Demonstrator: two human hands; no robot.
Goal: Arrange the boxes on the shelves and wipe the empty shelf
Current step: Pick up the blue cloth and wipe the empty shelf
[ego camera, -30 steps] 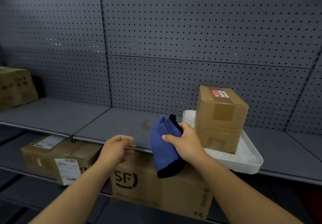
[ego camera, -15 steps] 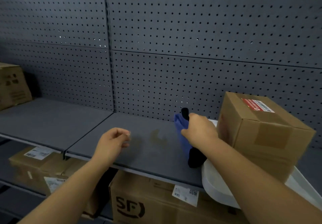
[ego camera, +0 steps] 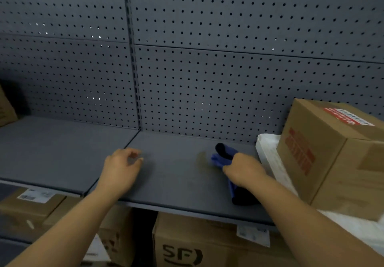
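My right hand grips a blue cloth with a black edge and presses it onto the grey shelf, just right of a brownish smudge. Part of the cloth hangs below my wrist at the shelf's front. My left hand hovers over the shelf to the left, fingers loosely curled, holding nothing. A cardboard box with a red label stands on a white tray at the right, close to my right forearm.
A grey pegboard wall backs the shelves. An adjoining shelf lies to the left, with a box corner at its far end. Below are several cardboard boxes, one marked SF and one labelled.
The view has moved closer to the shelf. My right hand has brought the cloth down from in front of the shelf onto its surface. My left hand has risen over the shelf.
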